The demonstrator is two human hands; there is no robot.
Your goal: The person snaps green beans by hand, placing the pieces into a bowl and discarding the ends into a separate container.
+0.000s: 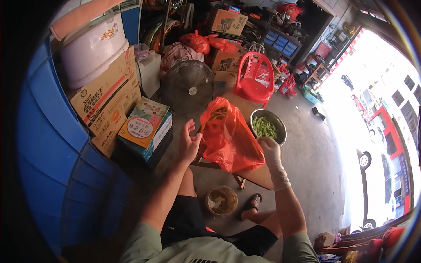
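Observation:
A red plastic bag (228, 142) lies on a small brown table (258, 175) in front of me. Its mouth gapes at the far left, where something brownish shows inside. Just left of the bag, my bare left hand (189, 142) is raised with fingers apart and nothing in it. Beside the bag's right end, a metal bowl (284, 136) holds cut green bean pods (264, 127). My right hand (269, 151), in a pale glove, is at the bowl's near rim. Its fingers look curled together, and what they may hold is hidden.
On the floor between my feet stands a round bin (222, 212) with scraps inside. A red plastic chair (254, 87) and a floor fan (188, 83) stand beyond the table. Stacked cartons (112, 101) and a blue panel (52, 144) line the left. Bright daylight enters at right.

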